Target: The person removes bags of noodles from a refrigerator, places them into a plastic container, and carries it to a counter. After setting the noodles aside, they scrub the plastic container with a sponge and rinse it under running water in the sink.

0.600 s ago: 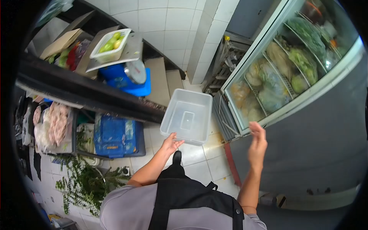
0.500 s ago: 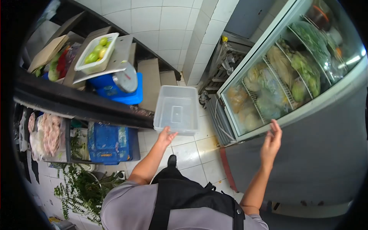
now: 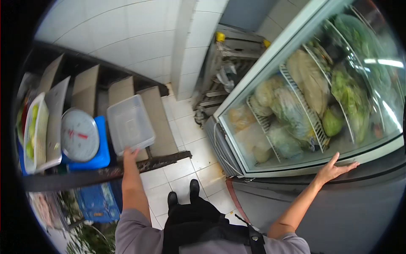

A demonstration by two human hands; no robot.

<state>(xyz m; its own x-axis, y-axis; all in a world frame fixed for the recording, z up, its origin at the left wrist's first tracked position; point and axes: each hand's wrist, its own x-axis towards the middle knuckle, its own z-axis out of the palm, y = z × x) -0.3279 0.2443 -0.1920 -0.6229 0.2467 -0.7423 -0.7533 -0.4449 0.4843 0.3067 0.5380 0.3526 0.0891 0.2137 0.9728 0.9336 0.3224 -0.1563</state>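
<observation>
Swung in from above the floor tiles, the clear plastic container [image 3: 131, 120] now sits at centre left of the frame, over the cardboard-lined rack [image 3: 173, 159]; whether it bears on the rack is unclear. The left hand [image 3: 130, 155] grasps its near rim. At lower right, the right hand [image 3: 332, 171] has shifted along the fridge door's lower edge [image 3: 270, 65], fingers spread, holding nothing. Beyond, at left, stands the dial scale [image 3: 80, 135], just beside the container.

Fair indoor light. White streak glare, upper right, on fridge glass [image 3: 315, 95]. Floor [image 3: 194, 142]: pale sheen. Plant [image 3: 91, 240]: blurred. Fisheye curvature; corners black.
</observation>
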